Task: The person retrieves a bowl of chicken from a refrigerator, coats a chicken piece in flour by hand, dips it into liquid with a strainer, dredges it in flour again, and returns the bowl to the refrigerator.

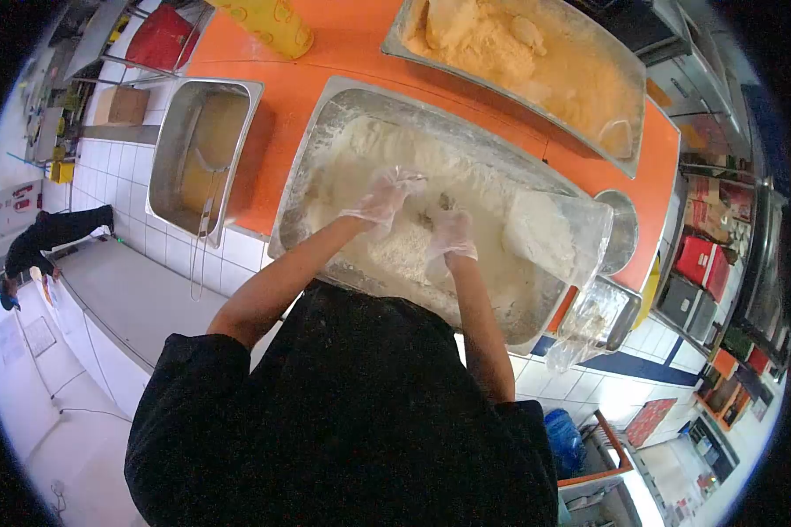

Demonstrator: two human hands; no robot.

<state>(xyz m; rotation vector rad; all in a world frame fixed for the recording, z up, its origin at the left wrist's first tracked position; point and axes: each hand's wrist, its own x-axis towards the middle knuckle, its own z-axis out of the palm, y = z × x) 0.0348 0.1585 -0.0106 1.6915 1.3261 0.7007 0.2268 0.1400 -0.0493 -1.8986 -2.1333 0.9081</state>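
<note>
Both hands wear clear plastic gloves and are over a large metal tray [301, 176] of white flour [479, 176]. My left hand [387, 198] is just above the flour, its fingers stretched toward the right. Lower and to the right, my right hand [451, 234] is in the flour with its fingers curled in. A small flour-coated lump [434, 207] lies between the hands, at the right fingertips; its kind cannot be made out. A clear plastic bag of white powder [545, 235] rests on the tray's right end.
Behind is a second metal tray [628, 165] of orange powder. At left, a deep metal pan [160, 176] holds yellowish liquid and a wire-handled strainer [206, 215]. A round metal bowl [622, 230] and a plastic-wrapped container [608, 309] are at right. Another person [48, 237] is far left.
</note>
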